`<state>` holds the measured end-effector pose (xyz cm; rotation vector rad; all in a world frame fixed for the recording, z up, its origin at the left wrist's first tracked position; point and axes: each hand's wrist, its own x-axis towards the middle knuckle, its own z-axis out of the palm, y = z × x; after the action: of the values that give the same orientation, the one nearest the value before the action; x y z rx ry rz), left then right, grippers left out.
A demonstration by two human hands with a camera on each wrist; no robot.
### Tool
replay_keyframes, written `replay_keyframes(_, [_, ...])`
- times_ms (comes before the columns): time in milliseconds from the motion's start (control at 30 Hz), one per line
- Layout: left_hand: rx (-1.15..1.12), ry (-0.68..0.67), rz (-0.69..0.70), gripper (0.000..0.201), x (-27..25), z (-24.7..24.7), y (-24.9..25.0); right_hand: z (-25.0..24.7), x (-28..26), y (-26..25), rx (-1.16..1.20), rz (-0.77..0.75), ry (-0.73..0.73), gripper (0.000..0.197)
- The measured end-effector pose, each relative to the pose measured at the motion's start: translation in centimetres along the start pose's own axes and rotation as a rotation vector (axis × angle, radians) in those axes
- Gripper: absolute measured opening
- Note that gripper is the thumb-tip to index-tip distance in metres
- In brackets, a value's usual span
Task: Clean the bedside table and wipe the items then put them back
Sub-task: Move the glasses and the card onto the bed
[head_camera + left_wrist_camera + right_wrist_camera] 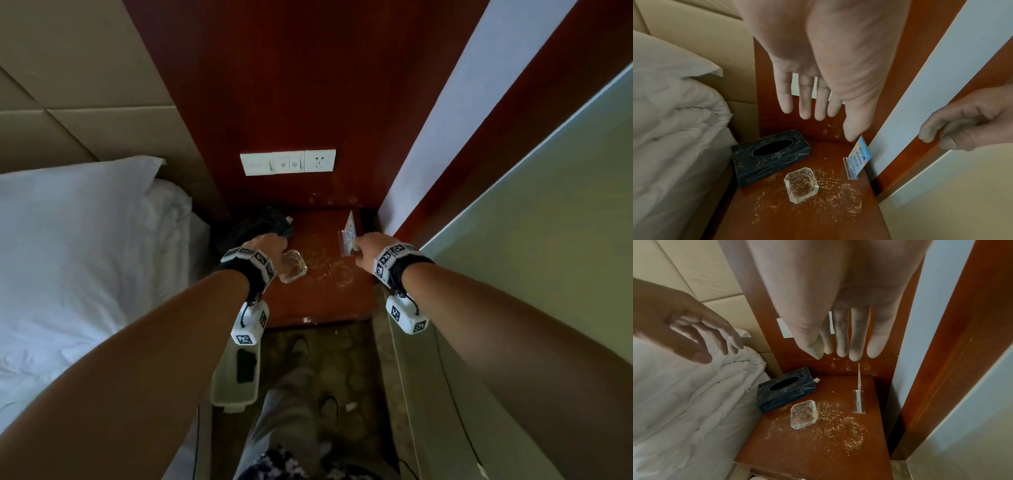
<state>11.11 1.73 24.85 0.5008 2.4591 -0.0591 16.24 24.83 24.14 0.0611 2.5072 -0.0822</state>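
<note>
The wooden bedside table (329, 301) is strewn with yellowish crumbs (840, 193). On it stand a black tissue box (770, 155) at the back left, a clear glass ashtray (801, 185) with crumbs inside at the middle, and an acrylic card stand (857, 159) at the right edge. My left hand (269, 243) hovers over the tissue box and ashtray, fingers straight, holding nothing. My right hand (366, 245) hovers just in front of the card stand (347, 236), empty, its fingers (840, 337) extended.
A bed with a white duvet (85, 257) and pillow borders the table on the left. A switch and socket panel (287, 162) sits on the wood wall behind. A wall and pale panel (531, 222) close the right side. A white bin (234, 380) stands on the floor.
</note>
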Motion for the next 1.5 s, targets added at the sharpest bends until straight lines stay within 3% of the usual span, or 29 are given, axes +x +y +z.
replay_keyframes(267, [-0.025, -0.124, 0.011, 0.054, 11.6, 2.1, -0.4, 0.8, 8.9, 2.6, 0.05, 0.12, -0.037, 0.036])
replay_keyframes(500, [-0.067, -0.188, -0.038, 0.057, 17.9, 6.9, -1.6, 3.8, 15.2, 3.5, 0.125, 0.277, -0.036, 0.028])
replay_keyframes(700, [-0.092, -0.229, -0.067, 0.072, 21.5, 12.0, -1.7, 7.5, 18.9, 4.4, 0.17, 0.361, 0.033, 0.035])
replay_keyframes(1000, [-0.082, -0.245, -0.169, 0.095, 26.2, 17.1, -0.6, 10.7, 22.3, 5.2, 0.175, 0.307, 0.136, 0.033])
replay_keyframes(1167, [-0.108, -0.232, -0.235, 0.097, 27.4, 20.1, -0.6, 11.9, 23.0, 5.3, 0.207, 0.324, 0.159, 0.031])
replay_keyframes(1433, [-0.063, -0.075, -0.237, 0.085, 28.4, 22.6, -0.7, 12.3, 23.2, 5.4, 0.21, 0.315, 0.225, 0.029])
replay_keyframes(1500, [-0.057, -0.078, -0.221, 0.092, 28.7, 22.9, -0.8, 12.3, 23.5, 5.5, 0.201, 0.319, 0.209, 0.027])
